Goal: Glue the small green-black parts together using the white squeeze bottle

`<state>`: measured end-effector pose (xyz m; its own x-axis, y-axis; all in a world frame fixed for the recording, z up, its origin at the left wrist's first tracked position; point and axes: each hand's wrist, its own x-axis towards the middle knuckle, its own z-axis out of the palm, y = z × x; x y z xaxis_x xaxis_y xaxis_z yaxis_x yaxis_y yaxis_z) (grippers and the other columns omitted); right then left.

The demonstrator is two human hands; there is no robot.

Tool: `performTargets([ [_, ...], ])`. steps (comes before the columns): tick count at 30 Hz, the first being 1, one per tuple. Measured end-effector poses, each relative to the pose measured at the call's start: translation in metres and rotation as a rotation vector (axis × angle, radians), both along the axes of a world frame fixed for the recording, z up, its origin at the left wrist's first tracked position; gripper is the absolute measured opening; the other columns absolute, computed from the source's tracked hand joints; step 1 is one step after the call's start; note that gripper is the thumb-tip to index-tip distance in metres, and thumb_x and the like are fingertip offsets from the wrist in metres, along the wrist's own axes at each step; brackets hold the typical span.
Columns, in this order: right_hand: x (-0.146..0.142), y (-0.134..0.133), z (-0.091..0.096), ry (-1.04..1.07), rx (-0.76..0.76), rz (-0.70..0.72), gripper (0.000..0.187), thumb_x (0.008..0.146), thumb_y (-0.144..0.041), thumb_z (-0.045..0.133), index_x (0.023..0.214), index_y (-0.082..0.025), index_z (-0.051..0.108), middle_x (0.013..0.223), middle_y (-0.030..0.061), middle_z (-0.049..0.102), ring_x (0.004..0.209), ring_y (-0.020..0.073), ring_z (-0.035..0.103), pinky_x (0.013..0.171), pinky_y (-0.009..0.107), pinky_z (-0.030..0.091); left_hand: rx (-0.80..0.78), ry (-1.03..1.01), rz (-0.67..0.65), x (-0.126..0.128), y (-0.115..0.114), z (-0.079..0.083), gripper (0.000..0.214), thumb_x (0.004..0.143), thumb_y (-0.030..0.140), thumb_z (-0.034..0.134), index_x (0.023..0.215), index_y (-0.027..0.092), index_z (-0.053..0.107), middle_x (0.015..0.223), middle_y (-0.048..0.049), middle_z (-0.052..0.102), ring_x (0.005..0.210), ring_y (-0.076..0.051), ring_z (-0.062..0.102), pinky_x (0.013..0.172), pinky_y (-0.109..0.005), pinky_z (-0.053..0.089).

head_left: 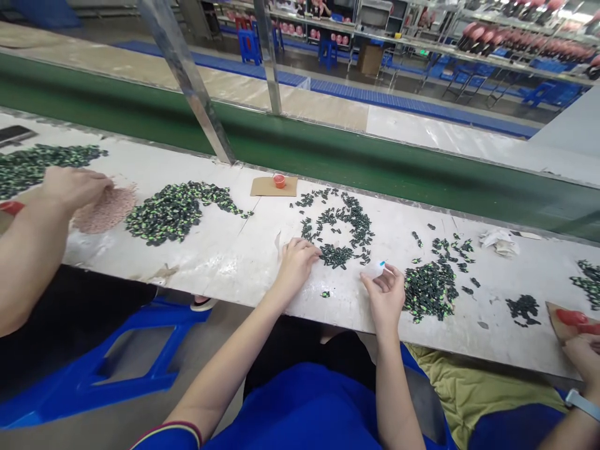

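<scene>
My left hand [296,257] rests on the white worktable [234,256], its fingers curled down onto the edge of a scatter of small black and green parts [340,228]. My right hand [387,290] is held palm up just right of it, thumb and forefinger pinched on a small pale piece with a blue tip [380,266]. A denser heap of the same dark parts [429,289] lies right beside my right hand.
A co-worker's hand [75,186] at the left rests by a pinkish pile [107,209] and more green parts [171,212]. Another person's hand [584,353] shows at the right. A red cap on cardboard [279,181] sits behind; a green conveyor belt [328,150] runs beyond.
</scene>
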<state>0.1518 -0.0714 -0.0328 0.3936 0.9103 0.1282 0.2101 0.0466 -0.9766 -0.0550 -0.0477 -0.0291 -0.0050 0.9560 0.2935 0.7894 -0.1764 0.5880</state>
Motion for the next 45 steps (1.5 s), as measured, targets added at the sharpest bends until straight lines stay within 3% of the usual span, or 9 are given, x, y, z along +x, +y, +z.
performTargets([
  [6, -0.007, -0.024, 0.006, -0.235, 0.403, -0.150, 0.047, 0.070, -0.027, 0.076, 0.108, -0.020, 0.051, 0.098, 0.0083, 0.063, 0.088, 0.0197, 0.063, 0.069, 0.033, 0.054, -0.043, 0.039, -0.021, 0.008, 0.005, -0.006, 0.011, 0.081, 0.010, 0.061, 0.079, 0.019, 0.067, 0.092, -0.0079, 0.064, 0.101, -0.027, 0.049, 0.082, -0.042, 0.041],
  [9, -0.012, -0.034, 0.006, -0.382, 0.472, 0.014, 0.027, 0.076, -0.023, 0.072, 0.101, -0.021, 0.060, 0.091, 0.0062, 0.065, 0.078, 0.0177, 0.063, 0.064, 0.032, 0.055, -0.049, 0.015, -0.045, 0.010, -0.005, -0.002, 0.012, 0.084, 0.011, 0.056, 0.082, 0.017, 0.066, 0.099, -0.0088, 0.063, 0.104, -0.027, 0.050, 0.083, -0.042, 0.040],
  [13, -0.023, -0.035, 0.006, -0.335, 0.356, 0.354, 0.017, 0.082, -0.024, 0.066, 0.099, -0.022, 0.067, 0.092, 0.0060, 0.067, 0.078, 0.0169, 0.065, 0.068, 0.031, 0.058, -0.134, -0.108, -0.229, 0.015, -0.027, 0.008, 0.021, 0.090, 0.011, 0.047, 0.086, 0.020, 0.065, 0.090, -0.0037, 0.068, 0.091, -0.020, 0.059, 0.083, -0.038, 0.040],
  [16, -0.031, -0.032, 0.006, -0.214, 0.264, 0.427, 0.012, 0.083, -0.024, 0.065, 0.093, -0.023, 0.070, 0.087, 0.0042, 0.069, 0.076, 0.0162, 0.066, 0.071, 0.029, 0.057, -0.152, -0.236, -0.314, 0.019, -0.040, 0.012, 0.018, 0.090, 0.015, 0.049, 0.086, 0.020, 0.066, 0.083, -0.0021, 0.070, 0.083, -0.018, 0.062, 0.079, -0.033, 0.042],
  [20, -0.034, -0.033, 0.005, -0.097, 0.137, 0.416, 0.009, 0.082, -0.027, 0.064, 0.082, -0.022, 0.071, 0.081, 0.0035, 0.071, 0.076, 0.0173, 0.068, 0.072, 0.029, 0.056, -0.161, -0.281, -0.250, 0.019, -0.052, 0.010, 0.016, 0.091, 0.020, 0.050, 0.090, 0.020, 0.066, 0.086, -0.0033, 0.071, 0.086, -0.019, 0.063, 0.082, -0.035, 0.043],
  [24, -0.032, -0.037, 0.001, 0.029, -0.059, 0.323, 0.015, 0.076, -0.034, 0.067, 0.078, -0.019, 0.069, 0.078, 0.0044, 0.072, 0.072, 0.0186, 0.069, 0.070, 0.030, 0.057, -0.137, -0.124, -0.140, 0.017, -0.065, 0.001, 0.018, 0.087, 0.022, 0.058, 0.104, 0.023, 0.063, 0.102, -0.0050, 0.069, 0.102, -0.024, 0.058, 0.088, -0.041, 0.038],
  [27, -0.033, -0.041, 0.000, 0.105, -0.166, 0.315, 0.019, 0.074, -0.037, 0.068, 0.078, -0.019, 0.068, 0.078, 0.0044, 0.072, 0.072, 0.0187, 0.069, 0.070, 0.030, 0.057, -0.109, -0.047, -0.126, 0.017, -0.072, -0.007, 0.013, 0.085, 0.020, 0.061, 0.097, 0.024, 0.065, 0.107, -0.0053, 0.066, 0.107, -0.024, 0.055, 0.087, -0.041, 0.038],
  [32, -0.038, -0.048, 0.002, 0.174, -0.193, 0.364, 0.020, 0.075, -0.038, 0.067, 0.076, -0.018, 0.069, 0.087, 0.0067, 0.073, 0.080, 0.0198, 0.070, 0.074, 0.031, 0.057, -0.077, -0.076, -0.132, 0.020, -0.072, -0.007, 0.013, 0.088, 0.013, 0.053, 0.092, 0.022, 0.063, 0.101, -0.0040, 0.068, 0.103, -0.021, 0.056, 0.086, -0.037, 0.037],
  [45, -0.043, -0.051, 0.009, 0.264, -0.178, 0.330, 0.019, 0.072, -0.037, 0.070, 0.073, -0.018, 0.069, 0.073, 0.0042, 0.073, 0.069, 0.0193, 0.070, 0.067, 0.031, 0.059, -0.037, -0.117, -0.172, 0.024, -0.079, 0.012, 0.018, 0.093, 0.015, 0.046, 0.092, 0.022, 0.063, 0.087, -0.0012, 0.072, 0.093, -0.020, 0.059, 0.084, -0.038, 0.033],
])
